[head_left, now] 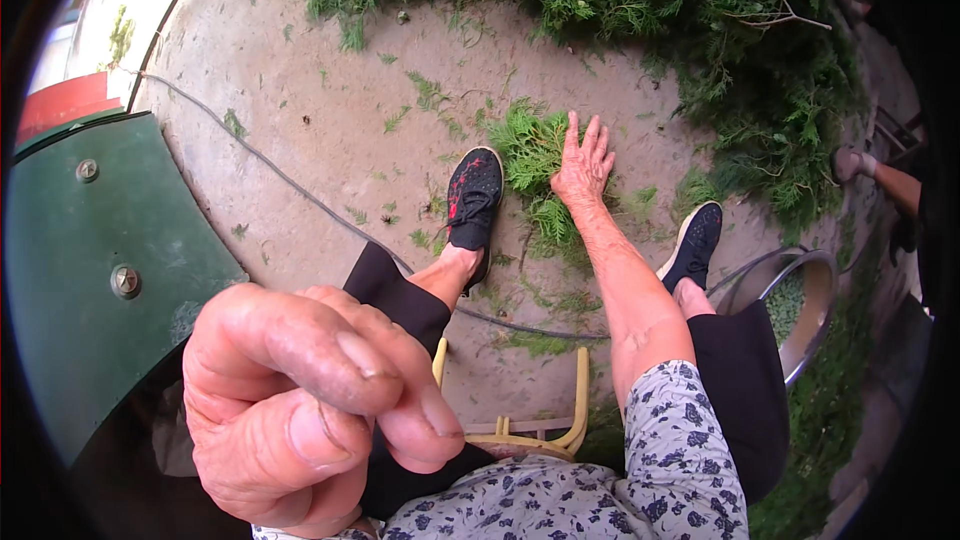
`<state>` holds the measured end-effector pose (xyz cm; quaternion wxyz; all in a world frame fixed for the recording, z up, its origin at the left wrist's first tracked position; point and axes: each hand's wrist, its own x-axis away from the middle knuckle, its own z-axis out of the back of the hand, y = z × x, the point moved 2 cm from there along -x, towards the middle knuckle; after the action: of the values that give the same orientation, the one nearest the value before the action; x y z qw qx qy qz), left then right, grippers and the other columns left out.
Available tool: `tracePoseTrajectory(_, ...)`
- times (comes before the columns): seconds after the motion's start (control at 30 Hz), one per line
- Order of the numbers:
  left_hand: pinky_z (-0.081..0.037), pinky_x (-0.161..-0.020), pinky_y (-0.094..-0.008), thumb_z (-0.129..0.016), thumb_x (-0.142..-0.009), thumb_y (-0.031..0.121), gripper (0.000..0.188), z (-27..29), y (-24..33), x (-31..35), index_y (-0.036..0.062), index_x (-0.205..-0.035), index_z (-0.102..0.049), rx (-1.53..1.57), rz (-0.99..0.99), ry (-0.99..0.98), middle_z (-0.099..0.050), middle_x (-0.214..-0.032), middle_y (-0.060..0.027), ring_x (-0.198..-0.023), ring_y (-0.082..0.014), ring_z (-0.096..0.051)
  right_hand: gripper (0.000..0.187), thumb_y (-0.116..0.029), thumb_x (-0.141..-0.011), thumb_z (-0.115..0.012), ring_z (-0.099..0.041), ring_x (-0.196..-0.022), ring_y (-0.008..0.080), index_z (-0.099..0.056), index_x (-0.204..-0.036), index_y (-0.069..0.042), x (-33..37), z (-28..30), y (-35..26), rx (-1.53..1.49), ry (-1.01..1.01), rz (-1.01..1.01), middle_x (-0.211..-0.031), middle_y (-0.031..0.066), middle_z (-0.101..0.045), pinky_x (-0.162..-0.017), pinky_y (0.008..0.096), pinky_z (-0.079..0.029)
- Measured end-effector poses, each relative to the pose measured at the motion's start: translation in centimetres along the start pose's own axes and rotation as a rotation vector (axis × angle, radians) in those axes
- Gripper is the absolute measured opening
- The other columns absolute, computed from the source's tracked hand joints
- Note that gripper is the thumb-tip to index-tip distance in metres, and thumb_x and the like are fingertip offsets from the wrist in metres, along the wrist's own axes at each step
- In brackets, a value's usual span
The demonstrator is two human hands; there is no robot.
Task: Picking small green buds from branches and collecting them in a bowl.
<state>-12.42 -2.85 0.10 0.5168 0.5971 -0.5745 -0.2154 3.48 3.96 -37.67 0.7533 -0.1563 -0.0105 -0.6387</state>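
My left hand point(300, 395) is raised close to the camera at the lower left. Its fingers are curled and the thumb presses against the index finger; whatever lies between them, if anything, is hidden. Lower down, my right hand point(585, 162) reaches to the ground between my shoes with fingers stretched out. It rests against a small heap of bright green conifer sprigs point(533, 152), its palm side hidden. Beyond it spreads a large pile of dark green conifer branches point(640, 0).
A green metal panel point(110, 240) with star-shaped studs stands at left. A dark cable point(270, 162) crosses the concrete behind my left shoe point(474, 198). At right are a round metal basin point(812, 305) holding green bits and another person's foot point(852, 164). A yellow chair point(570, 435) is beneath me.
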Motion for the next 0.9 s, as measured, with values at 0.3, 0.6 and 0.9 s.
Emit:
tracePoseTrajectory(0.3, -0.034, -0.050, -0.0278, -0.059, -0.082, 0.012, 0.015, -0.7, 0.1, 0.1, 0.0064, -0.093, -0.051, -0.027, 0.015, -0.012, -0.055, -0.067, -0.0093, -0.043, -0.0131, -0.046, 0.017, 0.002, -0.063, -0.055, -0.049, -0.092, 0.0346, -0.058, -0.079, -0.004, 3.3, -2.9, -0.6, -0.235, -0.053, 0.211, -0.097, 0.0133, -0.053, -0.075, 0.0436, -0.044)
tracePoseTrajectory(0.6, -0.034, -0.054, -0.0282, -0.057, -0.084, 0.015, 0.018, -1.2, 1.1, 0.9, 0.0067, -0.099, -0.050, -0.022, 0.107, -0.044, -0.054, -0.071, -0.0074, -0.047, -0.0117, -0.044, 0.018, -0.001, -0.060, -0.059, -0.049, -0.084, 0.0283, -0.061, -0.077, -0.006, 11.9, 1.7, 1.9, -0.439, 0.032, 0.506, -0.088, 0.0092, -0.053, -0.068, 0.0381, -0.046)
tracePoseTrajectory(0.9, -0.034, -0.052, -0.0283, -0.058, -0.083, 0.013, 0.017, -2.2, -0.5, 0.2, 0.0069, -0.096, -0.049, -0.026, 0.099, -0.069, -0.052, -0.068, -0.0074, -0.045, -0.0119, -0.043, 0.021, -0.019, -0.074, -0.054, -0.031, -0.127, 0.0326, -0.062, -0.092, -0.009, 13.9, -1.4, 0.1, 0.035, -0.260, 1.032, -0.131, 0.0096, -0.041, -0.100, 0.0602, -0.024)
